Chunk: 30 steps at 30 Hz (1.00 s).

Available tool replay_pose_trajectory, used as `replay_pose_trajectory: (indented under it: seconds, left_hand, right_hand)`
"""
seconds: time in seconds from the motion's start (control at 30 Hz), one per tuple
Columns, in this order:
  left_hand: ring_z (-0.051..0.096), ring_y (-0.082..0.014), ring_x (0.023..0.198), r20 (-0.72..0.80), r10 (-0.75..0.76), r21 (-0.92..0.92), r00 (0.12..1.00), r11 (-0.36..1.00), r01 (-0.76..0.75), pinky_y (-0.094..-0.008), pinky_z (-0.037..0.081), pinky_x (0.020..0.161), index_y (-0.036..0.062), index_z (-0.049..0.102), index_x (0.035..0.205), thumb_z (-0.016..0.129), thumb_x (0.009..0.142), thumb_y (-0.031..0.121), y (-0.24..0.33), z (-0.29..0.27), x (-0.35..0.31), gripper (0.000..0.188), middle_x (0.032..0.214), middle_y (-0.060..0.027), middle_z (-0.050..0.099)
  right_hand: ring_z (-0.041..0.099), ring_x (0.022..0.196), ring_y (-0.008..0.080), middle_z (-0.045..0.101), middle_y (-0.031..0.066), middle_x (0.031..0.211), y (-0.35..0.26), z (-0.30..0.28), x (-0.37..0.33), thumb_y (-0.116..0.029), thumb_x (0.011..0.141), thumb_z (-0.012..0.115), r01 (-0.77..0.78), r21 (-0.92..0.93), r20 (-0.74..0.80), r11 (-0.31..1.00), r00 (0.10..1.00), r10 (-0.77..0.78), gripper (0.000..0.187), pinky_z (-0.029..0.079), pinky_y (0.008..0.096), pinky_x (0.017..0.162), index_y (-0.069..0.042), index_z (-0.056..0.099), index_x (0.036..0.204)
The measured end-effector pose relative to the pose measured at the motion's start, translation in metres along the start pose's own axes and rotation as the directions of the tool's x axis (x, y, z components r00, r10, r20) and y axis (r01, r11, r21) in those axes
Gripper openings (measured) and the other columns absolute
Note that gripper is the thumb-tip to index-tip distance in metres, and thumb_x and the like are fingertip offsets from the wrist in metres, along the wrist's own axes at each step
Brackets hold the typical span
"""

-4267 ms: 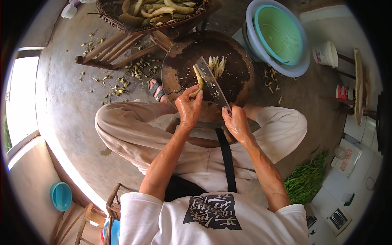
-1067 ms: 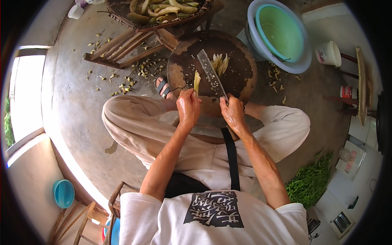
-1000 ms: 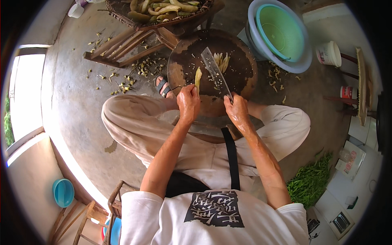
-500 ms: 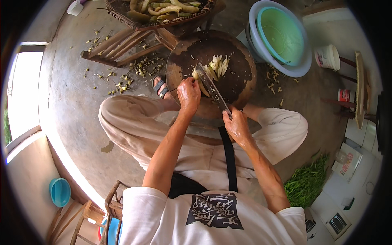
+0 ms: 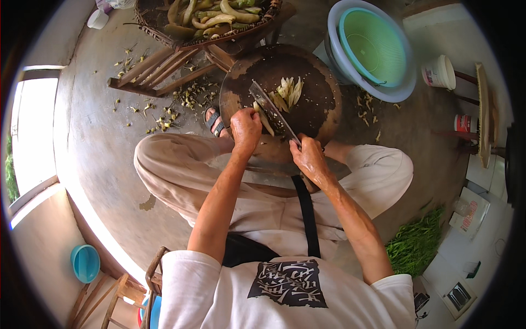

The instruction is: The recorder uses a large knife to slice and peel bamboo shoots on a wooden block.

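- Grip: the right hand point(image 5: 311, 159) is closed round the handle of a cleaver point(image 5: 275, 113); the left hand point(image 5: 246, 130) has its fingers curled on a pale pepper end point(image 5: 256, 106). Most of what the left fingers enclose is hidden.
- Location: the pepper end shows just left of the blade, on the left half of a round wooden chopping block point(image 5: 320, 118). A pepper strip point(image 5: 266, 122) lies between blade and left hand, nearer the block's near edge than its far edge. Whether the two are joined cannot be told.
- Change: one second ago the left hand held a single length upright toward the far edge; now the strip lies along the blade, and the pile of cut peppers point(image 5: 293, 94) is broader on its near-left side. Hand and blade tip stand further toward the block's left edge. This suggests a pepper freshly slit, with the cutting partway through.
- Orientation: the strip's long axis runs from far left to near right, roughly parallel to the blade, its tapered end toward the near edge. The piled pieces fan toward the far edge.
- Surroundings: beyond the block's far-left edge, a wicker basket point(image 5: 155, 35) holds whole peppers point(image 5: 219, 21); beyond its far-right edge, a green basin point(image 5: 372, 46) sits inside a pale blue one point(image 5: 408, 77).
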<state>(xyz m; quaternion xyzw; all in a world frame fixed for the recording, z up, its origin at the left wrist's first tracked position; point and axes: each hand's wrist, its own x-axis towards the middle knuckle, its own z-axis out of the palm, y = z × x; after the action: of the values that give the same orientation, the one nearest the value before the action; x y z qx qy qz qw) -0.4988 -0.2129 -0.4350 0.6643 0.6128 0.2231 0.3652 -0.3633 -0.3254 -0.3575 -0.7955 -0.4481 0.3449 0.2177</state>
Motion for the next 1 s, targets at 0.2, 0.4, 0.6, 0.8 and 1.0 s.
replay_pose_trajectory:
  seconds: [0.2,0.4,0.6,0.8,1.0]
  left_hand:
    - [0.062,-0.0400,0.076,-0.049,-0.044,-0.065,0.998,0.997,0.041,-0.0456,0.049,0.071,-0.0031,0.067,0.084,0.063,0.080,0.014,-0.003,-0.013,-0.016,0.018,0.079,-0.0224,0.063]
    - [0.059,-0.0431,0.086,-0.007,0.046,0.209,0.999,0.977,-0.043,-0.0501,0.048,0.076,-0.0029,0.061,0.098,0.064,0.079,0.011,0.002,-0.014,-0.036,0.024,0.094,-0.0236,0.057]
    - [0.059,-0.0420,0.087,0.092,0.042,0.164,0.995,0.985,-0.057,-0.0501,0.047,0.076,-0.0029,0.063,0.090,0.058,0.081,0.006,0.003,-0.009,-0.036,0.013,0.090,-0.0235,0.060]
    - [0.061,-0.0405,0.083,0.029,0.071,0.098,0.997,0.992,-0.073,-0.0473,0.048,0.076,-0.0019,0.066,0.090,0.060,0.080,0.008,0.015,0.014,-0.022,0.015,0.088,-0.0230,0.062]
    - [0.062,-0.0400,0.082,-0.004,0.054,0.063,0.999,0.997,-0.054,-0.0455,0.048,0.076,-0.0019,0.068,0.088,0.060,0.080,0.008,0.013,0.021,-0.022,0.015,0.085,-0.0229,0.063]
  right_hand:
    - [0.063,0.069,0.0436,0.060,0.0267,0.067,0.010,-0.006,-0.009,-0.015,0.087,0.059,0.004,0.046,-0.040,0.999,0.999,-0.002,0.022,0.048,0.0458,0.059,0.007,0.059,0.081]
    - [0.062,0.062,0.0355,0.060,0.0226,0.065,0.006,-0.020,-0.029,-0.016,0.089,0.058,-0.043,0.086,0.069,0.995,0.997,0.038,0.023,0.047,0.0405,0.057,0.006,0.060,0.086]
    - [0.062,0.057,0.0281,0.060,0.0184,0.064,0.011,-0.018,-0.030,-0.016,0.089,0.057,-0.033,0.071,0.023,0.997,0.999,0.032,0.021,0.046,0.0372,0.057,0.005,0.060,0.088]
    - [0.061,0.066,0.0441,0.059,0.0269,0.066,0.015,-0.006,-0.037,-0.018,0.088,0.059,-0.001,0.081,-0.039,0.997,0.999,0.004,0.027,0.048,0.0457,0.058,0.006,0.057,0.075]
    - [0.061,0.068,0.0455,0.059,0.0276,0.066,0.010,-0.001,-0.040,-0.017,0.087,0.060,-0.063,0.024,-0.038,0.998,0.997,0.064,0.025,0.049,0.0481,0.059,0.005,0.056,0.075]
